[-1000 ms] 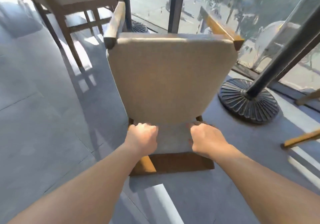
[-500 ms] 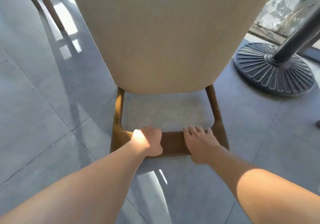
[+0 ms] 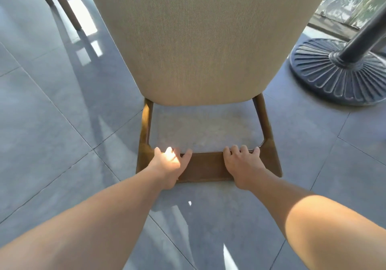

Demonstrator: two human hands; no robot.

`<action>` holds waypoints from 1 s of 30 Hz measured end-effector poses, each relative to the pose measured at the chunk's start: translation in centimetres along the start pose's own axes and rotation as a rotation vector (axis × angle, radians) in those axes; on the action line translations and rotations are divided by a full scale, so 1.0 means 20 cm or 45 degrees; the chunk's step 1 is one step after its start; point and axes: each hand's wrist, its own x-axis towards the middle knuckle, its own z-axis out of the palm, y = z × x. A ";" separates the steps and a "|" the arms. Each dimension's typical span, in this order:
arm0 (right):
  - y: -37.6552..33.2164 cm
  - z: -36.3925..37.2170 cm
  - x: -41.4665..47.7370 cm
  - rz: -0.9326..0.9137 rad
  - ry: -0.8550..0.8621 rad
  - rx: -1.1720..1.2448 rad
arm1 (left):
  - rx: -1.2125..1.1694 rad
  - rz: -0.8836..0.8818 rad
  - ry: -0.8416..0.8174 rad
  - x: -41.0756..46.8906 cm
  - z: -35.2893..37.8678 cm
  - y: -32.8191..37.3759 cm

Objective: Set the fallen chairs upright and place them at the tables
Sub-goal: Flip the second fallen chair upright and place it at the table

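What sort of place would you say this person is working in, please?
Probably a café or restaurant seating area beside a window. A cushioned wooden chair stands on a grey tiled floor, next to the heavy round metal table base of a pedestal table, with another chair's legs nearby.

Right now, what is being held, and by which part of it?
Both hands hold the chair by its wooden crossbar: left hand near the bar's left end, right hand near its right, fingers curled over its far edge.
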 end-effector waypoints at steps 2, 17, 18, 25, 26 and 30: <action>-0.01 -0.03 -0.04 -0.026 -0.012 0.009 | -0.028 0.034 -0.042 -0.05 -0.02 -0.02; 0.26 -1.25 -0.68 -0.108 -0.180 0.277 | -0.373 0.148 -0.049 -0.83 -1.03 -0.52; 0.28 -1.36 -0.75 -0.116 -0.137 0.297 | -0.402 0.136 -0.040 -0.90 -1.13 -0.57; 0.43 -1.97 -1.11 -0.230 0.048 0.296 | -0.588 0.129 -0.101 -1.28 -1.67 -0.93; 0.45 -2.06 -1.13 -0.249 0.078 0.323 | -0.601 0.130 -0.100 -1.33 -1.73 -0.99; 0.47 -2.32 -1.20 -0.248 0.113 0.414 | -0.588 0.137 0.022 -1.47 -1.92 -1.14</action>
